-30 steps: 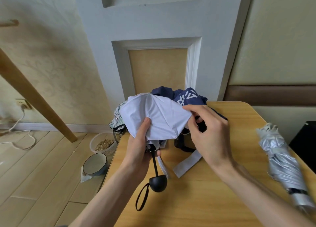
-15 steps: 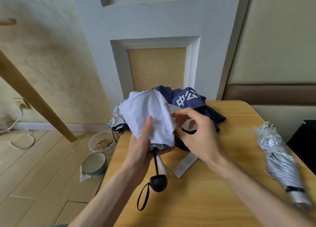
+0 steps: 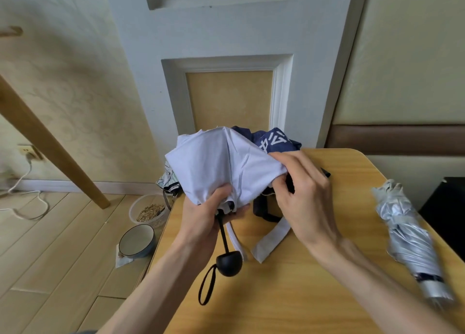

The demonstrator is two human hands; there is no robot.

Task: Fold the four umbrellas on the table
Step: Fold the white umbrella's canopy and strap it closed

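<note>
A white umbrella (image 3: 221, 165) is held above the wooden table (image 3: 289, 296), its black round handle (image 3: 229, 262) and wrist loop hanging toward me. My left hand (image 3: 208, 215) grips its gathered canopy near the shaft. My right hand (image 3: 302, 192) pinches a fold of the white fabric at its right edge. A navy umbrella (image 3: 275, 141) with white characters lies behind it. A patterned umbrella (image 3: 167, 181) peeks out at the table's far left corner. A folded silver umbrella (image 3: 407, 235) lies at the right.
A white strap (image 3: 270, 240) hangs down onto the table. On the floor at the left stand a clear tub of grain (image 3: 148, 210) and a bowl (image 3: 137, 240). A slanted wooden beam (image 3: 50, 142) and a wall lie beyond. A dark object (image 3: 445, 208) stands right of the table.
My right hand drew in toward the shaft with a fold, then moved back out to the right, spreading another panel of white fabric. My left hand kept its grip.
</note>
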